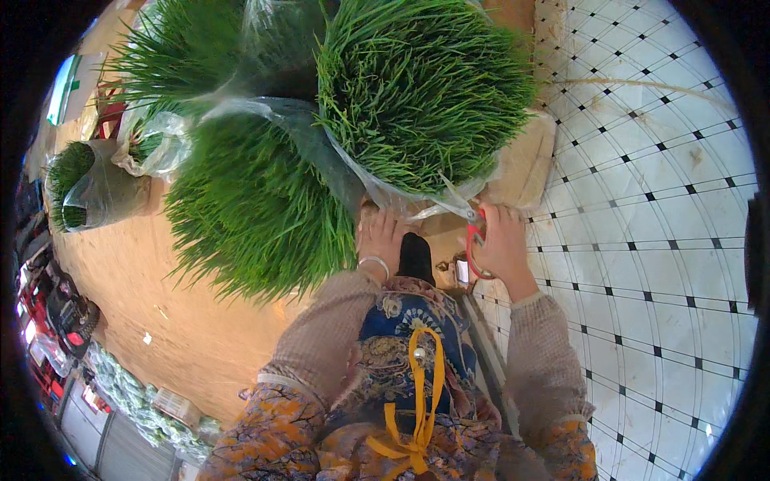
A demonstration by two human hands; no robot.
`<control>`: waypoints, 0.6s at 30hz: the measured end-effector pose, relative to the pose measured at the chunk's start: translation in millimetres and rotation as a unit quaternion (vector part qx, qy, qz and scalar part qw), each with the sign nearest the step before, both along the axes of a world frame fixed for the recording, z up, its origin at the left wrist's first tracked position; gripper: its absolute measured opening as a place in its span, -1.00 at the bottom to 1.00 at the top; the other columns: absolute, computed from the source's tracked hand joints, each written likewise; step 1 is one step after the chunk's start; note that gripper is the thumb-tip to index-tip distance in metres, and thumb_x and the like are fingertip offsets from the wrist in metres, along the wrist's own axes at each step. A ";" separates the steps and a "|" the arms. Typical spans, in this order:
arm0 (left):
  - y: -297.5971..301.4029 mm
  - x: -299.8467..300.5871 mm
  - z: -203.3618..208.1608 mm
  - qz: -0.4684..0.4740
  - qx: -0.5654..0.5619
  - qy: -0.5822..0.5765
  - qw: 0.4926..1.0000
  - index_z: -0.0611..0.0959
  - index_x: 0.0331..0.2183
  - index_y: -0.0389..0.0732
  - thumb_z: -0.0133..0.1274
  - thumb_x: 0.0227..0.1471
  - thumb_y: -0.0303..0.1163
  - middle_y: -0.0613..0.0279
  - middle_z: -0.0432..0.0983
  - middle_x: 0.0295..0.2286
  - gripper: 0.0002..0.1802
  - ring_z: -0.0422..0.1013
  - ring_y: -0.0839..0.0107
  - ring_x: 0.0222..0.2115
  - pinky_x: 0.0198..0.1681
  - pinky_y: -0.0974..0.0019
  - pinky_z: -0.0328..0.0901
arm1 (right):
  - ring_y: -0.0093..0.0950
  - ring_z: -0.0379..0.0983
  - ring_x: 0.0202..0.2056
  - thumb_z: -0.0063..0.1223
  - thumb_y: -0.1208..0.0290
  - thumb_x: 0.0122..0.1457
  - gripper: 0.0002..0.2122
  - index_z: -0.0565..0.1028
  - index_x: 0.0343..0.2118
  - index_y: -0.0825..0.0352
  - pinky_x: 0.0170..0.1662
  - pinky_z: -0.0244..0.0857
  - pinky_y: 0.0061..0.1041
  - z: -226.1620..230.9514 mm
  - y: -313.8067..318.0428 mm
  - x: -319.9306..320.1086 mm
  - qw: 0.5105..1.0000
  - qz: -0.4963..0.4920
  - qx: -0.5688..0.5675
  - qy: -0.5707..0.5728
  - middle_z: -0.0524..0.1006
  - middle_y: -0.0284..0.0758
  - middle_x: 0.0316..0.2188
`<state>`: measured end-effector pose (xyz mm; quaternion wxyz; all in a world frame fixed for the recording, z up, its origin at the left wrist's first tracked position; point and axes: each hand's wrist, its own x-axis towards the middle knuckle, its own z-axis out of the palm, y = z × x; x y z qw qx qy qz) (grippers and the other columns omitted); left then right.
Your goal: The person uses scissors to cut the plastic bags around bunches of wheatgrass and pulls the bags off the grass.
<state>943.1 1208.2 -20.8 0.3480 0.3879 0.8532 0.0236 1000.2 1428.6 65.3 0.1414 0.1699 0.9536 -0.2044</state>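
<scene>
In front of me stands a large clear plastic bag (377,188) packed with upright thin green leaves (421,96) that look like chives. My left hand (381,236) is at its near edge, with the fingers closed on the plastic; the fingertips are partly hidden. Just to the right, my right hand (504,248) holds scissors (475,232) with red handles. Their blades are parted and point up and left, over the bag's near rim. Another full bunch of leaves (249,208) leans out of its bag close to my left forearm.
Behind these is another bagged bunch (184,56). A smaller bag of greens (104,188) stands at the far left on the brown floor (160,297). White tiles with black diamonds (642,240) lie to the right. Wrapped greens (128,393) and a crate (176,407) are at lower left.
</scene>
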 end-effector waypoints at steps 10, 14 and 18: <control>-124.4 90.6 62.5 0.014 0.032 -0.138 0.990 0.26 -0.01 -0.19 -0.07 -0.14 -0.35 -0.03 0.04 0.03 -0.44 -0.04 0.09 0.07 0.06 0.05 -0.05 | -0.22 0.38 -0.34 0.03 0.08 -0.07 -0.56 0.31 -0.24 0.31 -0.37 0.26 -0.32 -23.0 -33.5 -54.0 0.992 -0.040 -0.078 -0.088 0.44 -0.21 -0.37; -160.2 113.4 56.3 0.103 -0.091 -0.223 0.965 0.34 -0.07 -0.21 -0.07 -0.12 -0.21 -0.04 0.06 0.02 -0.47 -0.01 0.03 0.06 0.04 0.04 -0.01 | -0.19 0.41 -0.37 0.05 0.06 -0.08 -0.55 0.30 -0.23 0.31 -0.37 0.26 -0.30 -25.4 -43.9 -25.1 0.966 -0.178 -0.183 -0.046 0.46 -0.19 -0.38; -159.2 116.1 52.1 0.097 -0.120 -0.237 0.959 0.35 -0.09 -0.18 -0.08 -0.12 -0.12 -0.04 0.05 0.03 -0.46 -0.01 0.00 0.05 0.03 -0.01 0.00 | -0.19 0.40 -0.37 0.10 0.09 -0.10 -0.54 0.30 -0.23 0.32 -0.36 0.25 -0.31 -22.3 -48.6 -3.0 0.981 -0.165 -0.074 -0.064 0.45 -0.19 -0.39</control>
